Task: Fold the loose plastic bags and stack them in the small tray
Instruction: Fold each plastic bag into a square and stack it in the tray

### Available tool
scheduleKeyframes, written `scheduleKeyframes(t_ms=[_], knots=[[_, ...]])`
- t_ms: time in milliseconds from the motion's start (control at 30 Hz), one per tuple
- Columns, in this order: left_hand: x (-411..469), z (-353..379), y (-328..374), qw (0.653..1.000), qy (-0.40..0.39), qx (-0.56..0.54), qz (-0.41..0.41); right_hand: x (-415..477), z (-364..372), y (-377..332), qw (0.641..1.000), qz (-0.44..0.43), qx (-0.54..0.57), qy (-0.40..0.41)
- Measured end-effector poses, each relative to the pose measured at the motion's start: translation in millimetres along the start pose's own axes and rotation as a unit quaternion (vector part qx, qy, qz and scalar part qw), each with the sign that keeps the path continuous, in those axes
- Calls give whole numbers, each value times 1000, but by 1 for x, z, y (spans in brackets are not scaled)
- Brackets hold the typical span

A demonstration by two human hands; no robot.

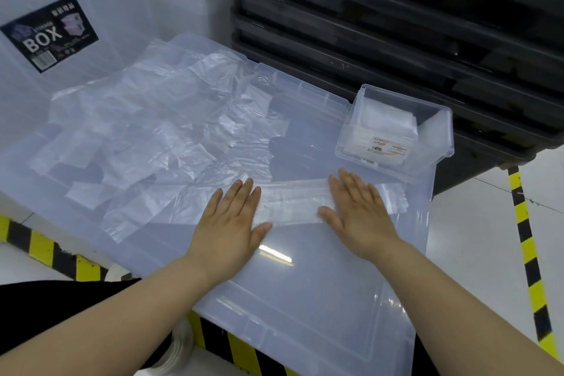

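The left hand (232,217) lies flat with straight fingers, slightly spread, pressing the left end of a folded plastic bag (293,201). The right hand (357,210) lies flat the same way on the strip's right part, and a short end of the bag sticks out past it. The bag is a long narrow strip lying crosswise on the translucent storage-box lid (305,290), near its right edge. Just beyond the right hand, at the lid's far right corner, stands the small clear tray (439,137) with folded bags (384,122) stacked inside. A loose pile of plastic bags (158,131) covers the lid's left half. Stacked black crates (396,24) rise behind the tray.
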State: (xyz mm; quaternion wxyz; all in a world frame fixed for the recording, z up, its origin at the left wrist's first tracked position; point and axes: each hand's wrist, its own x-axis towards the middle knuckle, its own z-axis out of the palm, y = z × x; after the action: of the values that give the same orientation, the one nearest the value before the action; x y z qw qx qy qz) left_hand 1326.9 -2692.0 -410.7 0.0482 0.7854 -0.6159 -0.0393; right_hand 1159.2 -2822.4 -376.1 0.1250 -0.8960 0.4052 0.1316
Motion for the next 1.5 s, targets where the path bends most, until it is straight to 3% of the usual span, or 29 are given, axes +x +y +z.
scheduleKeyframes(t_ms=[200, 500, 767, 833, 900, 1033, 1133, 1367, 1500], knots=[[14, -14, -13, 992, 80, -85, -45, 10, -16, 2, 996, 21, -2, 89], [29, -48, -22, 974, -179, -102, -94, 8, -31, -6, 999, -24, 8, -25], [23, -65, -24, 963, -258, -1, -79, -3, -34, -11, 991, -61, -37, -113], [21, -70, -27, 965, -252, -19, -72, -6, -36, -9, 989, -69, -22, -126], [21, -80, -31, 960, -239, -115, -92, -8, -39, -4, 986, -67, 15, -152], [23, -101, -36, 913, -168, -349, -125, -19, -49, 5, 973, -25, 157, -169], [38, -105, -38, 882, -90, -438, -151, -23, -51, 1, 966, -5, 224, -132], [100, -98, -21, 896, 26, -420, -142, -18, -24, -17, 918, 100, 367, -112], [112, -84, -6, 972, 76, -214, -61, -15, -21, -18, 872, 168, 452, -88]])
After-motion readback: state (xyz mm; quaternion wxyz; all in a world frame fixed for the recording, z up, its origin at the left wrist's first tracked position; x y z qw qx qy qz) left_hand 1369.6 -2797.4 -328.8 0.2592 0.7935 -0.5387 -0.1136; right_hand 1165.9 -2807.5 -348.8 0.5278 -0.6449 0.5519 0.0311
